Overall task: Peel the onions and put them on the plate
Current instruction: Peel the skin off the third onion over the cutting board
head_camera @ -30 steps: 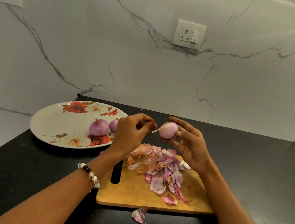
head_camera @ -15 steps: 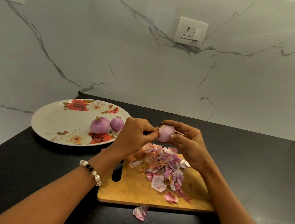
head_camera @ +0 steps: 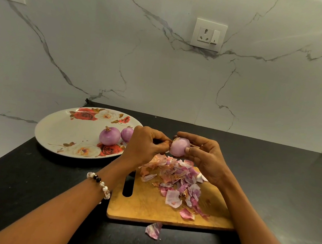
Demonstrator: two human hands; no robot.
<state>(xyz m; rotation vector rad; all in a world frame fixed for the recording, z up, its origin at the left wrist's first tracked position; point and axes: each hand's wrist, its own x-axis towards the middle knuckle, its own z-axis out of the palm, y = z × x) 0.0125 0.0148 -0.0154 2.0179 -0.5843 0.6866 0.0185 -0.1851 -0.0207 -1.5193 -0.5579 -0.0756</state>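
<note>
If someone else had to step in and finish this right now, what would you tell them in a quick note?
Right hand holds the onion above the cutting board. Left hand pinches at the onion's left end, where a bit of skin seems to remain.
Two peeled onions already lie on the flowered plate, left of the board.
Peels are piled on the board; one scrap lies on the counter in front of it.
Left to do: strip the last skin and set this onion on the plate. No other unpeeled onions are in view.
</note>
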